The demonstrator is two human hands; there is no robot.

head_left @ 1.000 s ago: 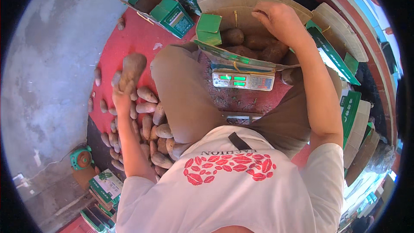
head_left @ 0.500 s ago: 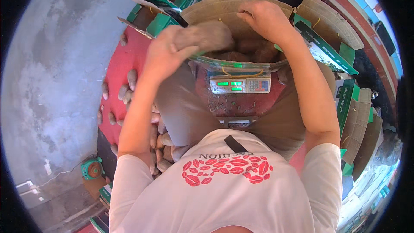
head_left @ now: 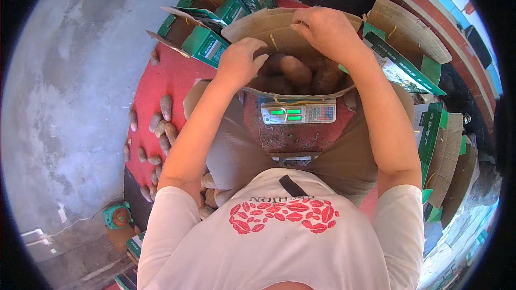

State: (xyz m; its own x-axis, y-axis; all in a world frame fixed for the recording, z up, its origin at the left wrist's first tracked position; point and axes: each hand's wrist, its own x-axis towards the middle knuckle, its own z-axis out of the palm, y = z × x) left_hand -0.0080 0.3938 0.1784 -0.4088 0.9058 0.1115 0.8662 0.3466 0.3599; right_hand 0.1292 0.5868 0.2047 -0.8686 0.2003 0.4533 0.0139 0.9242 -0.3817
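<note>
A cardboard box (head_left: 244,27) stands in front of me with its far flap raised. Inside lie several oblong brown tubers, like sweet potatoes; one tuber (head_left: 296,71) catches the light on top. Over the box's left side is my left hand (head_left: 239,63), thumb and fingers apart, with nothing between them. My right hand (head_left: 325,28) is at the far flap with bent fingers, apparently gripping its top edge; the fingertips are partly hidden. Under the box's near edge, a digital scale (head_left: 298,113) shows its green-lit displays and keypad between my knees.
Loose tubers (head_left: 166,108) lie on the red floor covering (head_left: 156,78) to my left, more beside my left thigh. Open green boxes (head_left: 209,47) stand at the far left, others (head_left: 408,64) along the right. A grey wall (head_left: 70,86) bounds the left; a small green device (head_left: 117,215) sits near it.
My left hand has let go of a tuber into the box and moved slightly right. My right hand stays at the far flap. The view has shifted a little.
</note>
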